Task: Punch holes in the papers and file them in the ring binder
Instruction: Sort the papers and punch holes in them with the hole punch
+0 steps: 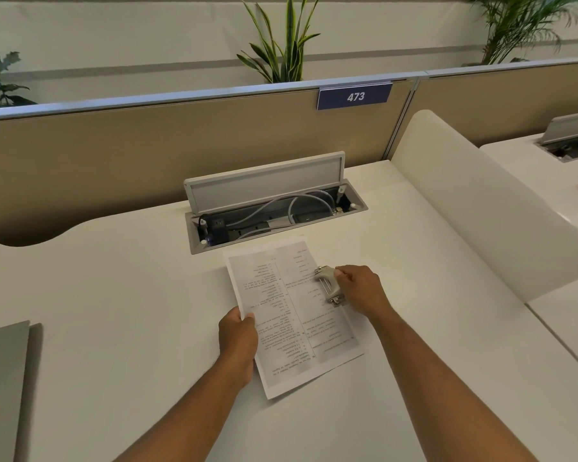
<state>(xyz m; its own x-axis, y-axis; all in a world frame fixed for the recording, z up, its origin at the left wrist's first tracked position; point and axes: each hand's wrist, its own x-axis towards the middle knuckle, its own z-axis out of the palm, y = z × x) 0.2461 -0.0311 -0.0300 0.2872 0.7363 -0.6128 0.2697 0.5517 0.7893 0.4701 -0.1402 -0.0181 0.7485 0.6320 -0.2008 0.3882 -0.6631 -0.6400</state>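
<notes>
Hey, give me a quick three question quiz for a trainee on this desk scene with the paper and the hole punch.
1. True or false: the right hand holds the beige metal hole punch at the right edge of the white printed paper sheet.
2. What does the left hand grip? A) the sheet's left edge B) the punch C) a cable
3. Fill in: the blue rectangular sign on the tan partition reads ___.
Key: 1 true; 2 A; 3 473.

Centre of counter [114, 295]: paper [291, 315], flat. On its right edge: hole punch [329, 286], right hand [361, 291] on it; left hand [239, 341] at paper's left edge. Just behind paper: cable box [274, 211] sunk in counter. Far left: binder [0, 388]. Behind counter: partition [147, 155], plants [281, 45] beyond.
</notes>
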